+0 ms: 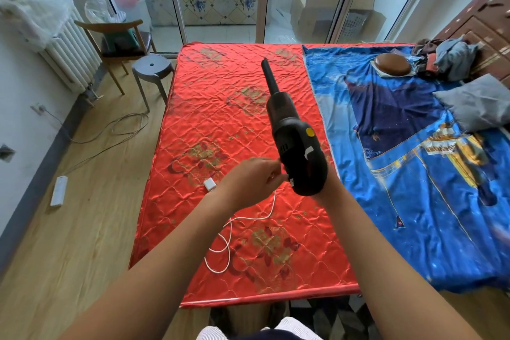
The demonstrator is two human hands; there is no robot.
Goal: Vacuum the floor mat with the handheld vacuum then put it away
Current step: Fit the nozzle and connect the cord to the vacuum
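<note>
While the right hand (329,183) grips the black plastic handheld vacuum (292,135), left fingers (271,174) pinch its thin white cable (273,203). Below lies the red quilted mat (220,107).

Left forearm (165,251), right forearm (367,243): bare to frame edge. White, finely ribbed garment (295,326) at bottom centre; dark navy cloth (256,336) beside it.

charger (209,184) on mat (220,119) | stool (152,65) left of mat | pillow (474,102) right
</note>
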